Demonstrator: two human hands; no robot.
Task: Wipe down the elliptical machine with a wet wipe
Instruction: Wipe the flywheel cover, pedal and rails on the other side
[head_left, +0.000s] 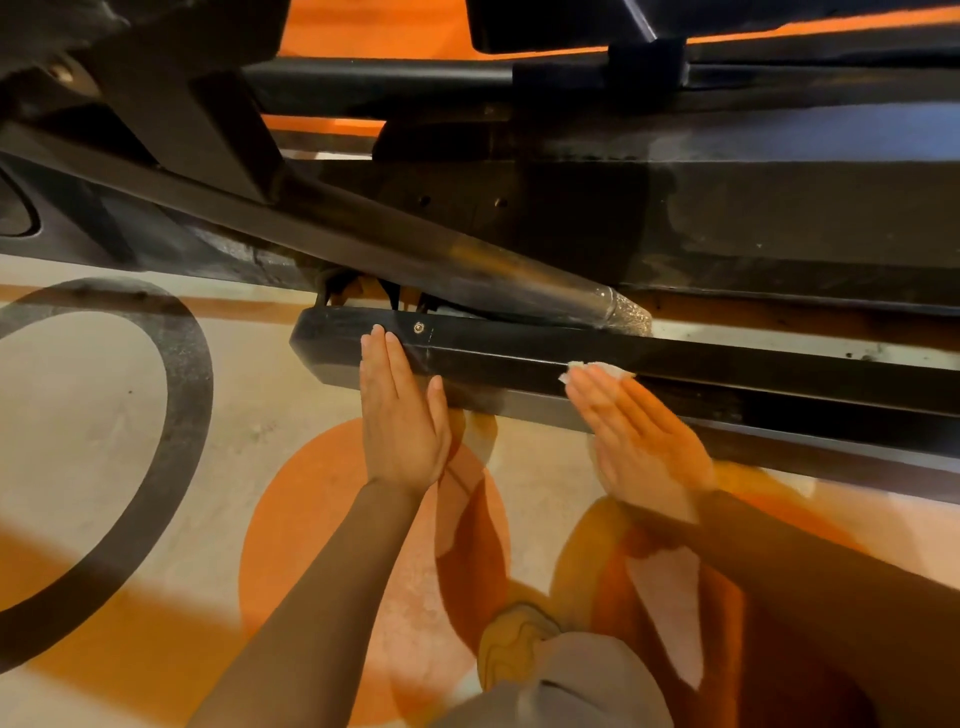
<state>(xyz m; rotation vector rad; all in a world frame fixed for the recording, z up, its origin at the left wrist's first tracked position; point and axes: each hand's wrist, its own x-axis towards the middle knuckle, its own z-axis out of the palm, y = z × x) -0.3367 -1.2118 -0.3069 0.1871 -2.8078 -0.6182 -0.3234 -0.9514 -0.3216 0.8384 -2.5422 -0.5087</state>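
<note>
Hands (402, 415) two, wipe (597, 370) one

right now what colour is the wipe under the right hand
White, peeking out past the fingertips of the right hand; the wipe shows in the head view.

Pale floor (78, 395) patterned with orange circle (332, 519), curved dark band (182, 395), warm light, soft shadows

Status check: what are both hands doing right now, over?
Left hand flat on rail end. Right hand pressing wipe on rail. Nothing in the way.
</note>
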